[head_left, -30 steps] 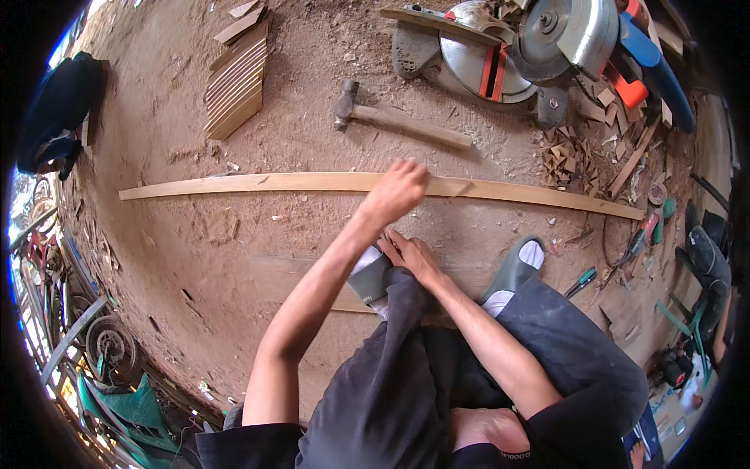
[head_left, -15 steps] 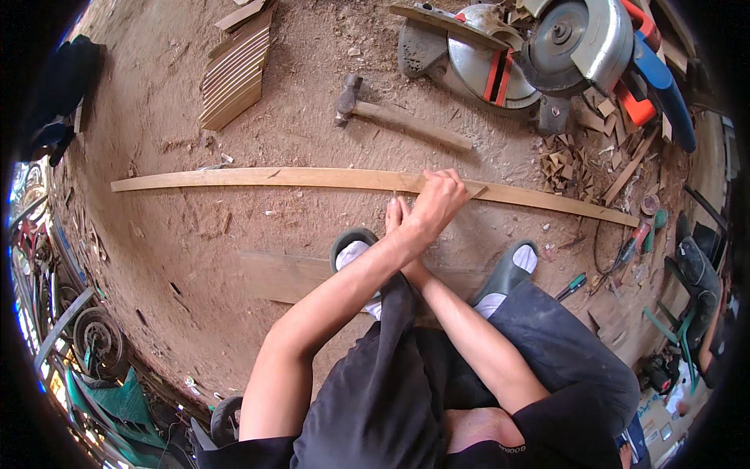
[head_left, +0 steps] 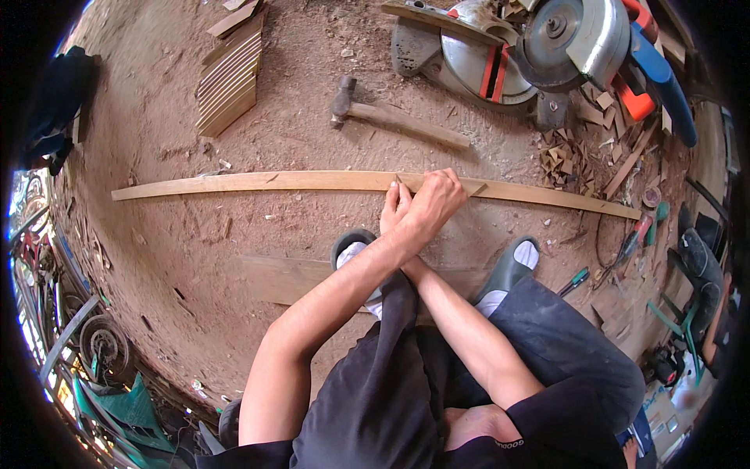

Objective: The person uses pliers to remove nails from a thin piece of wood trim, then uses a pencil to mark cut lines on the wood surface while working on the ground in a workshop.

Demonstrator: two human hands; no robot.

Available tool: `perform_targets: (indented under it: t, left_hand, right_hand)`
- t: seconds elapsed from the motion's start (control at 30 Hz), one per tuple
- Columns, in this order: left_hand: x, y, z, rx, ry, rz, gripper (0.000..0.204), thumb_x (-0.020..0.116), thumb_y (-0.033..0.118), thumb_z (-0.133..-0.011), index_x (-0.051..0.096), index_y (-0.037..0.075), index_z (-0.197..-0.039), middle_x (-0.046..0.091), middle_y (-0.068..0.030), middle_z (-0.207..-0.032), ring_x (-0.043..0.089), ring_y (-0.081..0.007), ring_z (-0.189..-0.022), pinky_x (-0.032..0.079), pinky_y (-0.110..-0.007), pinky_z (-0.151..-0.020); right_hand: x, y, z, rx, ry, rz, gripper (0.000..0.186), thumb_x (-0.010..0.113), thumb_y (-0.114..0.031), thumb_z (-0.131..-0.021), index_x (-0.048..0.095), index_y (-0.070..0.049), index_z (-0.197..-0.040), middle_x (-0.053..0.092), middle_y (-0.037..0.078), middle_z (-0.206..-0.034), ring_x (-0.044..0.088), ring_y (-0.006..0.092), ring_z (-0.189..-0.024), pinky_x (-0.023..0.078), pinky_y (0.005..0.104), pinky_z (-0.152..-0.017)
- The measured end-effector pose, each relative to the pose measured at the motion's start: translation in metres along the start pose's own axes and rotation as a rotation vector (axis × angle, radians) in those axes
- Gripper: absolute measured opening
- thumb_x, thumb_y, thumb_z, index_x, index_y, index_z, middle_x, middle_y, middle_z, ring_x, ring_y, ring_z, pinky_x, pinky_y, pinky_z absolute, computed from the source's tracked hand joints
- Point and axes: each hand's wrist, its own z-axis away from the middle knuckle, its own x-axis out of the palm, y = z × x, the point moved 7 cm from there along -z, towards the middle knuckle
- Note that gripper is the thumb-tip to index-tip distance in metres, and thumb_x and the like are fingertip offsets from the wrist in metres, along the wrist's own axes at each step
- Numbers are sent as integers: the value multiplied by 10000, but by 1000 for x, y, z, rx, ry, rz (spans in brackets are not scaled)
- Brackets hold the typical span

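A long, thin wooden strip [head_left: 312,180] lies crosswise on the dirt ground in front of my feet. My forearms cross, the left over the right. Toward the middle of the strip, my left hand [head_left: 439,198] is closed on it, fingers curled over its far edge. Just left of it, my right hand [head_left: 395,206] is pinched at the strip's near edge. A small pointed thing shows at its fingertips, too small to name. Short dark slanting marks cross the strip on both sides of my hands. A hammer [head_left: 398,119] with a wooden handle lies beyond the strip.
A miter saw [head_left: 539,59] stands at the far right, with wood offcuts [head_left: 559,159] beside it. Cut slats [head_left: 233,82] are stacked at the far left. A board [head_left: 285,280] lies near my shoes. A green-handled screwdriver [head_left: 574,281] is at the right.
My right hand has moved slightly away from me, up to the strip, and its fingertips now reach over the near edge. My left hand stays on the strip.
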Motion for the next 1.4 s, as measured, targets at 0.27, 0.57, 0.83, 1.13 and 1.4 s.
perform_targets:
  t: [0.27, 0.57, 0.83, 1.13, 1.4]
  left_hand:
    - [2, -4, -1, -35, -7, 15, 149, 664, 155, -757, 751, 66, -840, 690, -100, -834, 670, -187, -754, 512, -282, -618]
    - [5, -7, 0, -38, -55, 96, 103, 688, 136, -697, 720, 115, -793, 627, -47, -850, 643, -162, -814, 497, -257, -619]
    - [26, 1, 3, -21, -109, -11, 117, 695, 131, -716, 712, 129, -832, 620, -47, -885, 637, -173, -852, 507, -270, -658]
    - [14, -11, 11, -57, -48, 169, 84, 684, 131, -747, 734, 116, -813, 628, -63, -909, 648, -186, -882, 537, -273, -673]
    - [9, -10, -7, -92, 18, 328, 97, 681, 133, -778, 741, 116, -853, 662, -64, -980, 685, -186, -896, 558, -299, -687]
  right_hand:
    - [6, 4, -4, -9, 111, -34, 386, 464, -325, -1044, 651, 8, -990, 647, 195, -894, 588, 314, -861, 448, 430, -854]
    - [18, 14, -11, 91, 63, 13, 443, 471, -390, -1030, 657, 12, -1005, 662, 205, -964, 590, 335, -927, 423, 449, -909]
    - [27, 43, -20, 298, -128, 51, 497, 473, -443, -1017, 651, 17, -1073, 661, 218, -1078, 577, 348, -1025, 389, 454, -978]
    - [49, 60, 6, 106, -84, -66, 668, 486, -484, -1017, 398, 26, -1441, 459, 200, -1431, 417, 276, -1306, 310, 384, -1104]
    - [2, 56, 37, -428, 146, -130, 343, 510, -322, -1019, 656, -29, -1122, 696, 167, -1015, 631, 262, -1035, 459, 438, -874]
